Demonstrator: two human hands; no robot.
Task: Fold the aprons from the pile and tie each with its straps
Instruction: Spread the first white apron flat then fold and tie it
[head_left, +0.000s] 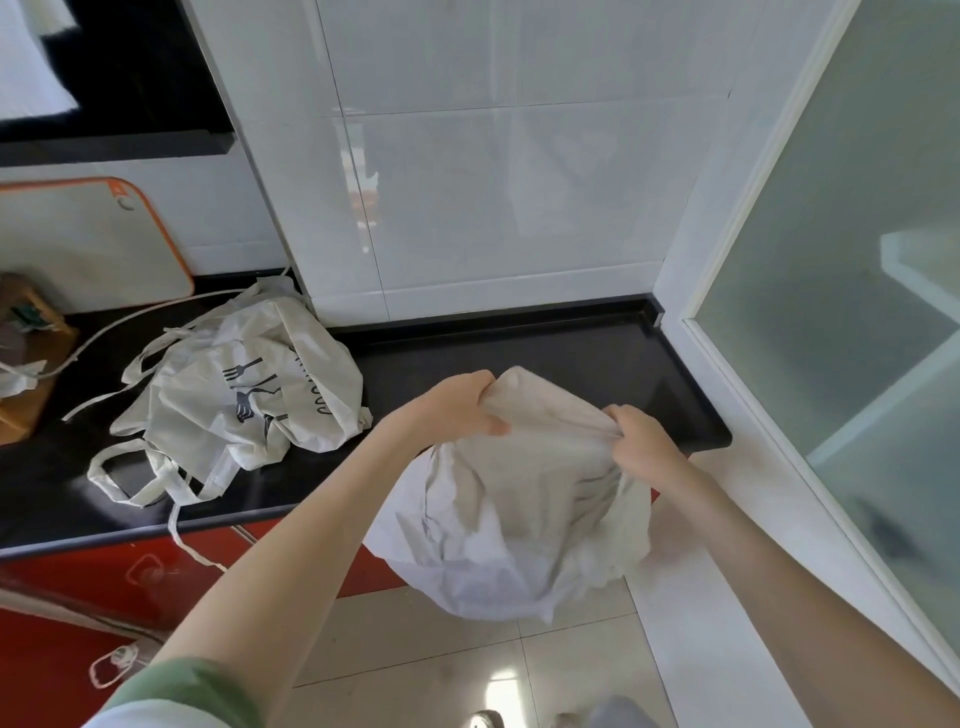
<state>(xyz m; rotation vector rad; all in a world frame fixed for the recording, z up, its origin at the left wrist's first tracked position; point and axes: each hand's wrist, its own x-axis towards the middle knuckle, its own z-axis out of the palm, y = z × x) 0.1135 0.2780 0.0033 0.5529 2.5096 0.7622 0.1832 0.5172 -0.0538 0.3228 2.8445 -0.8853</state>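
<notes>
**At desk (519, 353) front edge: held apron (519, 499) gripped by both hands**

Over the front lip of the black desk, held apron hangs bunched. Its lower part sags in front of the red cabinet fronts (104, 582) and above the tiled floor (467, 670).

Left hand (462, 402): fingers curled tight round the top fold, at 11 o'clock on the bundle. Right hand (644, 441): same grip at 1 o'clock. Gathered edge runs between the two fists.

Pile (244, 395) of other aprons lies on the desk at 9 o'clock from the hands, crumpled, with fork print and lettering showing. It is apart from the held apron. Its straps (140, 478) lie loose: loops toward 7 o'clock, one dropping over the desk edge, one long run toward 10 o'clock.

Orange-rimmed cutting board (93, 239) stands against the wall at 10 o'clock of the pile. Frosted glass door (857, 312) is at 3 o'clock.
</notes>
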